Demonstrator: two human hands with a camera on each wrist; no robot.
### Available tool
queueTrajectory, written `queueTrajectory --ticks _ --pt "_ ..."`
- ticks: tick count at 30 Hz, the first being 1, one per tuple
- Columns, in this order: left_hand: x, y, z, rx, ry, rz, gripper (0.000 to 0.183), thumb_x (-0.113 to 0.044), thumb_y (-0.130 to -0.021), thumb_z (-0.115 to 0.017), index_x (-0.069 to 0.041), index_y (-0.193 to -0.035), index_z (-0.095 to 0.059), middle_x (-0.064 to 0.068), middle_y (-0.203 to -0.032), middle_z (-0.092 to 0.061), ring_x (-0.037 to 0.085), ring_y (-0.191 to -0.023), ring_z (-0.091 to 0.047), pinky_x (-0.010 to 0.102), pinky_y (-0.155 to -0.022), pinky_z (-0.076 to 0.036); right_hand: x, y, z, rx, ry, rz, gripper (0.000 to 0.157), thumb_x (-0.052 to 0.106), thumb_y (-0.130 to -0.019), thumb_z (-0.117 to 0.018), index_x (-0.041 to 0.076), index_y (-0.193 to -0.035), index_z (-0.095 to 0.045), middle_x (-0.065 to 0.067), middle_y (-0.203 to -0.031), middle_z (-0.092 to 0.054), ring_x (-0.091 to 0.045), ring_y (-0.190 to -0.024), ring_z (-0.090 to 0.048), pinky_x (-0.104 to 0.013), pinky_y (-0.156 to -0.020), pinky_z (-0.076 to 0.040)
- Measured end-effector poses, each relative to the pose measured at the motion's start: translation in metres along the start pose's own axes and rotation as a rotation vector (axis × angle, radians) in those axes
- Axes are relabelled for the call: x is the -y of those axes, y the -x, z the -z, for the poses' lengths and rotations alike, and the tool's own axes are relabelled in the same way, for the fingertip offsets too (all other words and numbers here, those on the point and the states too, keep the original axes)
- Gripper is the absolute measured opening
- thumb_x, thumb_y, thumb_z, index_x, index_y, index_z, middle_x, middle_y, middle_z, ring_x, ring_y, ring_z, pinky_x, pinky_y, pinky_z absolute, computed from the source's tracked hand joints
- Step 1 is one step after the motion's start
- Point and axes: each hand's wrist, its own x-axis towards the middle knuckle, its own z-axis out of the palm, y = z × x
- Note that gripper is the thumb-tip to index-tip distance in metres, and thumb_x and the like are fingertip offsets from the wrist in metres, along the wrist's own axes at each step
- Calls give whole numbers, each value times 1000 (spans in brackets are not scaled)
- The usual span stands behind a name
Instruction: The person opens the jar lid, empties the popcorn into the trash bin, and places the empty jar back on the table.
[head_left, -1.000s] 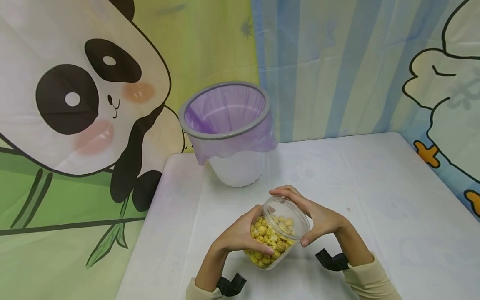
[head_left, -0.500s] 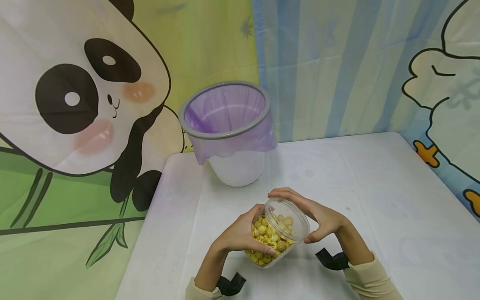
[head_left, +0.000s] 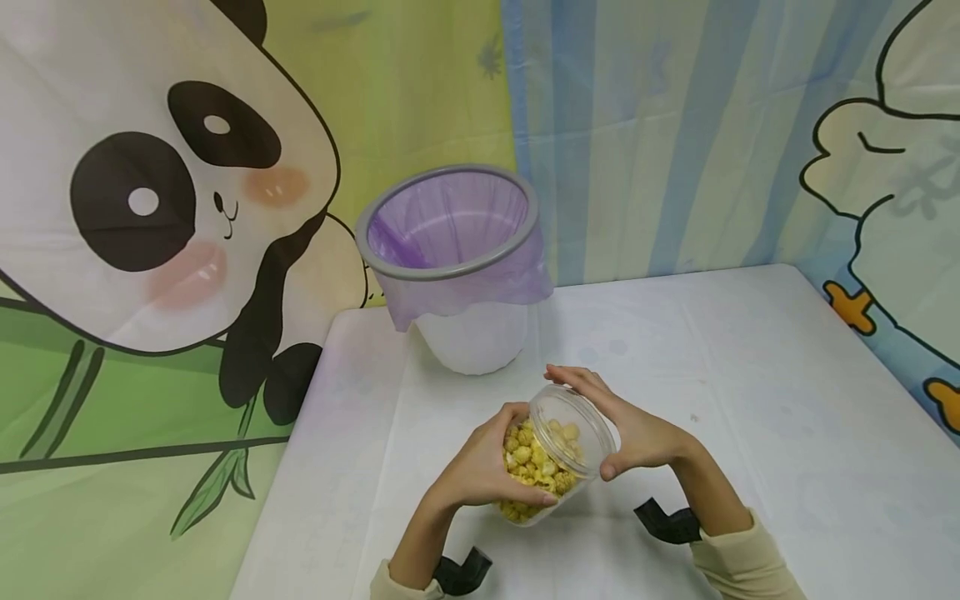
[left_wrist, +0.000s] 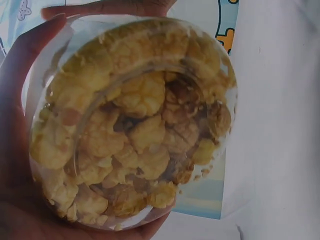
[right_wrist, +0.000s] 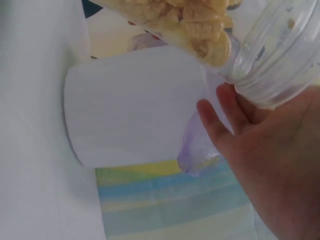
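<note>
A clear plastic jar [head_left: 534, 458] full of yellow popcorn is held tilted above the white table, its lidded end toward the upper right. My left hand [head_left: 480, 467] grips the jar's side, thumb across the near face and fingers behind. Round the edge of the transparent screw lid [head_left: 576, 427], my right hand [head_left: 643, 429] spreads its curved fingers at the top and its thumb at the lower right. In the left wrist view, the jar's base [left_wrist: 135, 125] fills most of the picture. The ribbed lid [right_wrist: 280, 55] sits beside my right fingers [right_wrist: 215, 122] in the right wrist view.
Behind the jar stands a white bin [head_left: 474, 337] with a grey rim ring [head_left: 420, 273] and a purple liner bag [head_left: 450, 212]. The white table [head_left: 675, 333] ends at a printed cartoon curtain [head_left: 637, 142] at the back and sides.
The jar has risen slightly, still in my left hand. My right thumb shifts outward along the lid, then back inward, and the right fingertips end a little farther up.
</note>
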Motion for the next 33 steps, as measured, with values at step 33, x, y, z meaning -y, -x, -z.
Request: queueTrajectory --ticks 33 --pt "-4 1 -6 -140 -276 3 101 -53 -53 -83 -15 -134 -37 -5 -119 -50 10 -100 -50 34 -82 -46 0 3 -3 -66 78 38 111 64 -72 -64 0 -146 -12 -16 -149 -14 -32 -133 -16 -62 -98 -19"
